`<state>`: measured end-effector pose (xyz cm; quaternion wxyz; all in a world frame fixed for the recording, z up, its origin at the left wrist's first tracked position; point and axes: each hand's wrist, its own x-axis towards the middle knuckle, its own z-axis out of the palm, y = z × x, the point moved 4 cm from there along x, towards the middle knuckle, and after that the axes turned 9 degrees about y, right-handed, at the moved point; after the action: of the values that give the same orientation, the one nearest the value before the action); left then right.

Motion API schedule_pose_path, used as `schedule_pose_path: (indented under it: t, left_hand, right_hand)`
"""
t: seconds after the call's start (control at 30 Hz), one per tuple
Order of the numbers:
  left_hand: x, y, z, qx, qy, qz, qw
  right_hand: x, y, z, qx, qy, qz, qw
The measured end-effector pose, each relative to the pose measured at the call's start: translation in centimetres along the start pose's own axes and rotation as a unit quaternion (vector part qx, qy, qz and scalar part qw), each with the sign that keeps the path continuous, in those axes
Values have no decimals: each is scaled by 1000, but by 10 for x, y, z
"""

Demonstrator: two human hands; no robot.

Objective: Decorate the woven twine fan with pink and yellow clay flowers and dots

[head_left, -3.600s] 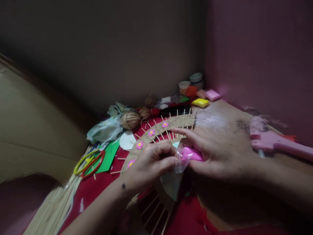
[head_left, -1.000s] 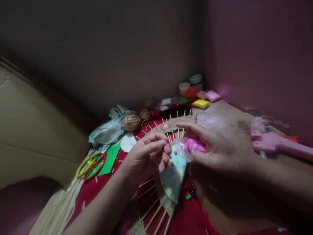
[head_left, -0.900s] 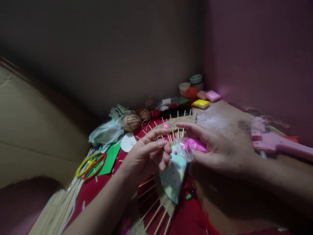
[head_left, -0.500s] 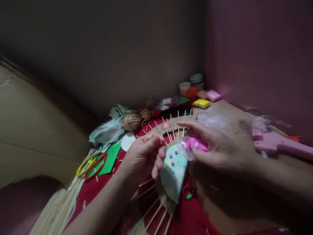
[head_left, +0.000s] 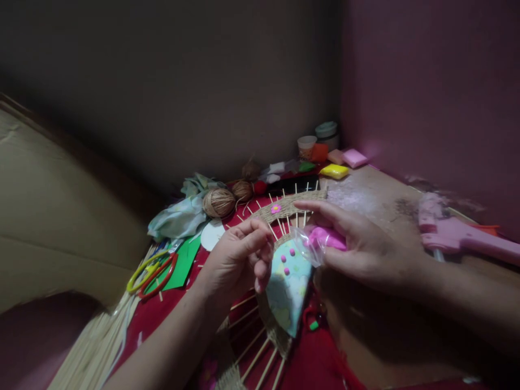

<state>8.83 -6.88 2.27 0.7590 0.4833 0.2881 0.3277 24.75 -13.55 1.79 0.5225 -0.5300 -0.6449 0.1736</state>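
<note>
My left hand [head_left: 244, 254] is closed in a pinch above the woven piece; the small bit of pink clay between its fingertips is almost hidden now. Between the thumb and fingers of my right hand [head_left: 353, 244] is a clear bag of pink clay [head_left: 325, 238]. Below both hands lies a fan-shaped weaving of twine [head_left: 298, 204] on thin sticks, with a pink flower [head_left: 276, 209] on its outer band. Several pink clay balls [head_left: 286, 271] rest on the pale patterned fabric [head_left: 286, 303] at its centre.
Twine balls [head_left: 219, 203], scissors [head_left: 160, 276] and green sheet [head_left: 184, 262] lie to the left. Wrapped clay packs, including a yellow one [head_left: 334, 171], sit near a paper cup [head_left: 306, 146] at the back. A pink glue gun [head_left: 459, 235] lies at right, cardboard [head_left: 60, 216] at left.
My left fingers have curled and rolled slightly, so the pink bit at their tips is less visible. My right hand and the bag have stayed nearly still.
</note>
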Motion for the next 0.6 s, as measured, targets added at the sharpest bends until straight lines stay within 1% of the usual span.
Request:
schedule_pose_path:
  t: [0.1,0.27,0.6]
  left_hand:
    - [0,0,0,-3,23,-1,1000]
    - [0,2,0,-43,19,-25,999]
    - [2,5,1,-42,-37,-21,998]
  right_hand:
    - [0,0,-1,1,-1,2,1000]
    - [1,-2,0,2,-7,-4,1000]
    - [2,-1,1,29,-5,-11,1000]
